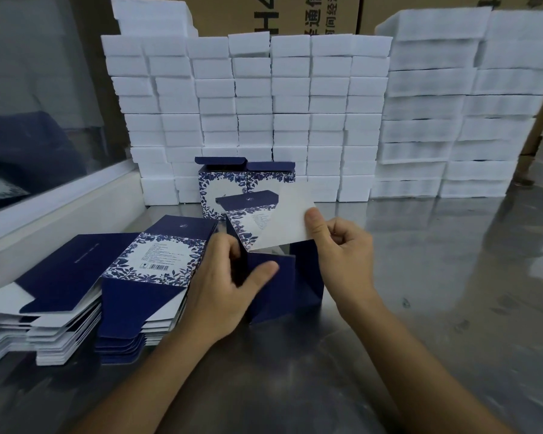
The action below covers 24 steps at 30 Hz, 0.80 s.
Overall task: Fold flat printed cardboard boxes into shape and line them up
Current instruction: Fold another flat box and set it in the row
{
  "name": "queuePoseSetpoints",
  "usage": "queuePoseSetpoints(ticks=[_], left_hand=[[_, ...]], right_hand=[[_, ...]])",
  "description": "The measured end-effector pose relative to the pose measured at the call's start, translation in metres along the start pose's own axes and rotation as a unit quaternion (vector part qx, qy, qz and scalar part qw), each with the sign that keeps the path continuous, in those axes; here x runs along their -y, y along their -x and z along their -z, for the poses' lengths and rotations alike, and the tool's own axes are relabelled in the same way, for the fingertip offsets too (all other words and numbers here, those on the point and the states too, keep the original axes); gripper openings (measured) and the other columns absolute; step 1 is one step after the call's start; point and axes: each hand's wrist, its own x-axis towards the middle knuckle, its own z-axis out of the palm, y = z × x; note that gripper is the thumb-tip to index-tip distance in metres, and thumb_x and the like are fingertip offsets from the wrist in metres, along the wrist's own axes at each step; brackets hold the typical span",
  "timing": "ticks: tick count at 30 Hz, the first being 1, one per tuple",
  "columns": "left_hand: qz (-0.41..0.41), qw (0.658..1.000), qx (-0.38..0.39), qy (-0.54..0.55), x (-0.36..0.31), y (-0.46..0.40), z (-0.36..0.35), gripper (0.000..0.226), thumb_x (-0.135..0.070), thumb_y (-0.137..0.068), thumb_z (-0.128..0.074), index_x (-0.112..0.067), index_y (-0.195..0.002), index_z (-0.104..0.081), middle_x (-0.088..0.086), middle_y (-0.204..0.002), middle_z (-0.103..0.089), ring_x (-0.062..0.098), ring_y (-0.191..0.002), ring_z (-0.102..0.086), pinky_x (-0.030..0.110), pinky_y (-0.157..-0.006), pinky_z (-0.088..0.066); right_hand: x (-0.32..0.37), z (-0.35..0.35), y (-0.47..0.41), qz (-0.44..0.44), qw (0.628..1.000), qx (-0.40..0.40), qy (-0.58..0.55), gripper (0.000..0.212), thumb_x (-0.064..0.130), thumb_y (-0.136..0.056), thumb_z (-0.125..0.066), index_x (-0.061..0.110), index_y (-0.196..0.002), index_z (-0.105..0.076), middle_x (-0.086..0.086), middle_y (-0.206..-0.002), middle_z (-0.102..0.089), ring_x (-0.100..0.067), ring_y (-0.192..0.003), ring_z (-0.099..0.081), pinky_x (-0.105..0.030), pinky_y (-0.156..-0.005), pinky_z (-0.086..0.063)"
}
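on a shiny metal tabletop (452,277) walled at its far edge by white foam blocks (264,104), 2 folded boxes (229,180) stand behind the half-folded box (282,286), which the left hand (223,292) grips while the right hand (342,252) pinches its white flap (286,217), with flat boxes (151,261) stacked at the left edge.

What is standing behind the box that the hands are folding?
Two folded boxes stand side by side behind it, with stacked white foam blocks behind them. The held box covers their lower right parts.

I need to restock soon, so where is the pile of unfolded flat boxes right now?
In the head view the stack of flat boxes lies on the metal table at lower left, just left of the left hand.
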Motion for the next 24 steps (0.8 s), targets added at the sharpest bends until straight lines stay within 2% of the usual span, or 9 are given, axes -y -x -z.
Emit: queuePoseSetpoints(ticks=[2,4,9,15,20,24], left_hand=[[-0.010,0.999,-0.013,-0.048,-0.0003,0.0002,-0.0026,0.044,-0.068,-0.082,-0.050,-0.026,-0.081,-0.037,-0.007,-0.075,-0.044,0.009,-0.067,-0.047,0.026,-0.056,-0.037],[-0.021,0.997,-0.029,-0.063,-0.0011,-0.0005,-0.0025,0.034,-0.058,-0.089,-0.046,-0.031,-0.074,-0.031,-0.007,-0.067,-0.038,0.009,-0.062,-0.043,0.026,-0.053,-0.031],[-0.050,0.993,-0.051,-0.090,-0.0001,-0.0025,0.0034,0.034,-0.047,-0.095,-0.040,-0.030,-0.069,-0.028,-0.007,-0.058,-0.033,0.012,-0.053,-0.037,0.028,-0.049,-0.027],[-0.066,0.992,-0.060,-0.092,-0.0012,-0.0030,0.0059,0.037,-0.040,-0.097,-0.040,-0.029,-0.063,-0.027,-0.009,-0.053,-0.030,0.012,-0.049,-0.032,0.032,-0.048,-0.028],[-0.071,0.993,-0.073,-0.064,-0.0041,-0.0060,0.0060,0.041,-0.034,-0.095,-0.044,-0.030,-0.059,-0.023,-0.011,-0.050,-0.025,0.014,-0.047,-0.026,0.035,-0.045,-0.026],[-0.032,0.996,-0.033,-0.077,-0.0019,-0.0042,0.0033,0.054,-0.041,-0.098,-0.049,-0.015,-0.054,-0.031,-0.006,-0.046,-0.029,0.019,-0.045,-0.031,0.041,-0.045,-0.032]], right_hand=[[0.0024,-0.0006,0.0015,-0.001,1.000,-0.005,-0.002,0.049,0.065,-0.074,-0.066,0.022,-0.053,-0.058,-0.010,-0.079,-0.058,-0.010,-0.064,-0.053,-0.027,-0.067,-0.042],[0.0032,-0.0011,0.0024,0.001,1.000,-0.010,0.004,0.046,0.065,-0.072,-0.066,0.025,-0.051,-0.057,-0.006,-0.081,-0.056,-0.002,-0.061,-0.053,-0.019,-0.066,-0.042],[0.0013,-0.0038,0.0034,0.032,0.999,-0.014,0.039,0.042,0.047,-0.084,-0.072,0.026,-0.053,-0.053,-0.004,-0.082,-0.052,0.006,-0.066,-0.054,-0.005,-0.068,-0.039],[0.0041,-0.0033,0.0063,0.046,0.998,-0.009,0.047,0.043,0.066,-0.073,-0.061,0.029,-0.055,-0.053,0.002,-0.081,-0.051,0.001,-0.073,-0.054,-0.005,-0.070,-0.037],[0.0041,-0.0041,0.0077,0.053,0.998,-0.006,0.046,0.041,0.069,-0.072,-0.058,0.031,-0.056,-0.054,0.005,-0.082,-0.050,-0.002,-0.077,-0.055,-0.005,-0.070,-0.038],[0.0026,-0.0014,0.0062,0.045,0.998,0.005,0.049,0.041,0.069,-0.073,-0.056,0.029,-0.063,-0.058,0.006,-0.087,-0.052,-0.001,-0.085,-0.057,-0.006,-0.074,-0.041]])
